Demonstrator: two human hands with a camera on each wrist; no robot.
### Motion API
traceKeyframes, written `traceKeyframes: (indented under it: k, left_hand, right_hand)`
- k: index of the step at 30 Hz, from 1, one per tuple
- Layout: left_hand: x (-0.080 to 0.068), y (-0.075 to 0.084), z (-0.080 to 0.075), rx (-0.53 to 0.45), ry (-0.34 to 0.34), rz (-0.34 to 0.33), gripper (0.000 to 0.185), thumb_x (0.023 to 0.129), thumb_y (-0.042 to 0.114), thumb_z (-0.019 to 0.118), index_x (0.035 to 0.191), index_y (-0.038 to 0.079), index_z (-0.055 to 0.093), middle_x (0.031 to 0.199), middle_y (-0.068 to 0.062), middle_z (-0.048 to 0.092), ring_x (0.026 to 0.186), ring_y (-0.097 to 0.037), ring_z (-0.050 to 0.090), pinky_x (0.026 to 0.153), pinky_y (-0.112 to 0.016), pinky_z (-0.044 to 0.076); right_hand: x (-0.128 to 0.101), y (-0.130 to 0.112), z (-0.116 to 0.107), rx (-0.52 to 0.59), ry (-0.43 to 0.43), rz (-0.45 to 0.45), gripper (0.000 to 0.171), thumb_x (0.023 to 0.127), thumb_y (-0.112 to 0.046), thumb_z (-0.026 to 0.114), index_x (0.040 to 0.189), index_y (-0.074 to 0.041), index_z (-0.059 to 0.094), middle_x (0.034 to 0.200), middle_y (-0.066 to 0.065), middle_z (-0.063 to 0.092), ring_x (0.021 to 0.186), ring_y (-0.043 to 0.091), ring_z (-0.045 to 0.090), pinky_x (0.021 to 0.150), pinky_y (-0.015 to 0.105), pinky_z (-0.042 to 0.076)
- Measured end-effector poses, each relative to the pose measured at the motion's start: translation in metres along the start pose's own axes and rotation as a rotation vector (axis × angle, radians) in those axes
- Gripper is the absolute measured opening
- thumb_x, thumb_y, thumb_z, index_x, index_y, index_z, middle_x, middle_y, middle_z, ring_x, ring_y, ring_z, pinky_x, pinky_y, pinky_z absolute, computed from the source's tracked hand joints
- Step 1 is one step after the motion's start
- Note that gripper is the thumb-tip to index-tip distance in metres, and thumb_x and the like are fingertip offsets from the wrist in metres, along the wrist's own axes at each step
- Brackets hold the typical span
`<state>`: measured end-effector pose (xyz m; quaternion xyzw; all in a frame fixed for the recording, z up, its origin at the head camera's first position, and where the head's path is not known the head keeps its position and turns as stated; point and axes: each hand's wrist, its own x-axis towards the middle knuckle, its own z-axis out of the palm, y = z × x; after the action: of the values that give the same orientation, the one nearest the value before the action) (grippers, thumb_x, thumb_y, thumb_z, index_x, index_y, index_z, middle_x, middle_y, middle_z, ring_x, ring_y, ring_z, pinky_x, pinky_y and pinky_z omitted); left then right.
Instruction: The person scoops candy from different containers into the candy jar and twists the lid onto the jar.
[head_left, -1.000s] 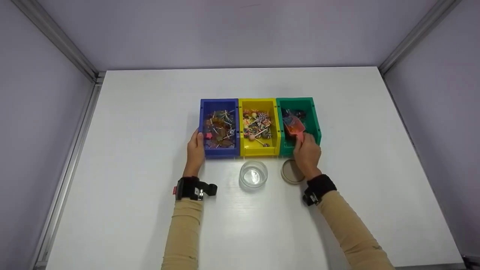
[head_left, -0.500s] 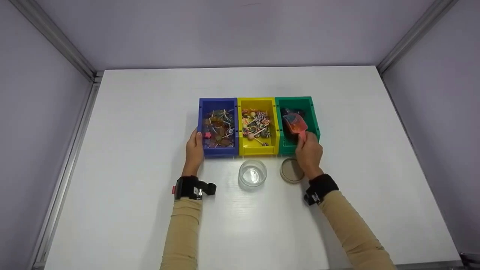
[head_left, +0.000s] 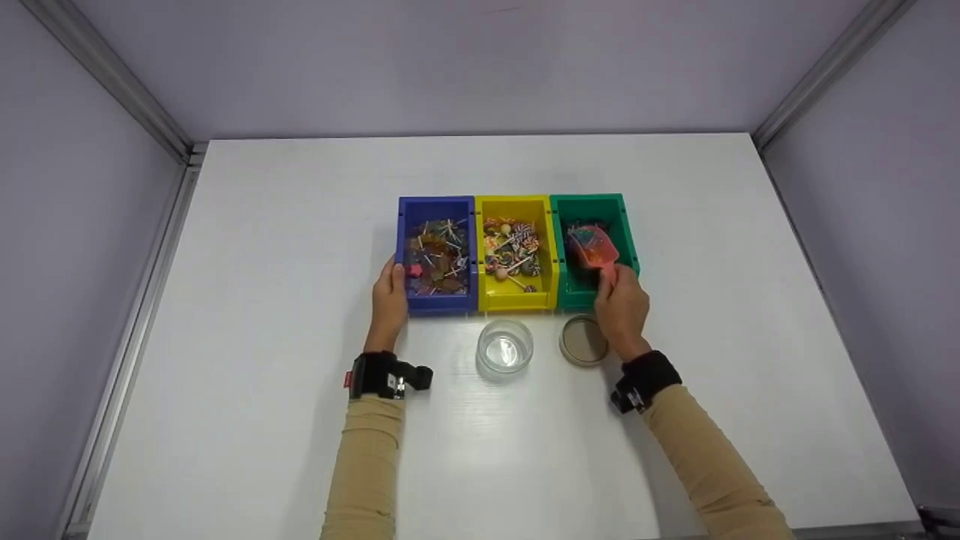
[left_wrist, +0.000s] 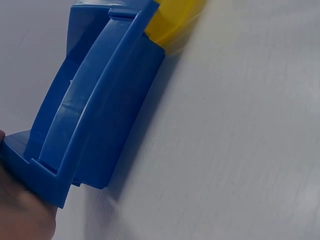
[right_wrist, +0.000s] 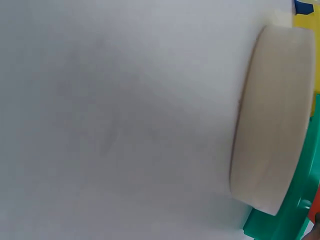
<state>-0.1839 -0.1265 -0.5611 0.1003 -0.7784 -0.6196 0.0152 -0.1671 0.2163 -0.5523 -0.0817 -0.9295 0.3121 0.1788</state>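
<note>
Near the glass jar and lid, right hand grips scoop; left hand holds blue bin.

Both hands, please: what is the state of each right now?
Left hand: closed, gripping the blue bin at its side.
Right hand: closed, holding the pink scoop by its handle.
</note>
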Motion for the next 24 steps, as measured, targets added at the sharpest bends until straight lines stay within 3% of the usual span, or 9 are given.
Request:
traceKeyframes:
  k: [9, 15, 24]
  left_hand:
    - [0.001, -0.002, -0.001, -0.033, -0.016, 0.016, 0.047, 0.107, 0.019, 0.031, 0.146, -0.005, 0.034, 0.151, -0.023, 0.039, 0.145, -0.034, 0.033, 0.123, -0.044, 0.027]
    - [0.001, -0.002, 0.000, -0.057, -0.020, 0.023, 0.046, 0.107, 0.018, 0.030, 0.146, -0.005, 0.034, 0.150, -0.024, 0.041, 0.145, -0.034, 0.035, 0.123, -0.044, 0.029]
    - [0.000, 0.001, -0.001, -0.039, -0.038, -0.031, 0.048, 0.107, 0.021, 0.029, 0.149, -0.002, 0.030, 0.154, -0.021, 0.036, 0.147, -0.033, 0.031, 0.124, -0.043, 0.026]
  right_hand:
    - [-0.003, 0.000, -0.009, 0.009, 0.024, -0.042, 0.032, 0.100, -0.021, 0.052, 0.112, 0.007, 0.059, 0.095, 0.025, 0.064, 0.081, 0.036, 0.061, 0.073, 0.050, 0.053]
    - [-0.007, -0.002, -0.017, 0.021, 0.003, -0.053, 0.030, 0.100, -0.021, 0.052, 0.112, 0.006, 0.059, 0.092, 0.024, 0.063, 0.075, 0.033, 0.057, 0.067, 0.044, 0.050]
    - [-0.014, -0.002, -0.028, 0.032, 0.027, -0.108, 0.026, 0.097, -0.014, 0.055, 0.110, 0.008, 0.060, 0.087, 0.023, 0.062, 0.071, 0.031, 0.056, 0.063, 0.040, 0.047]
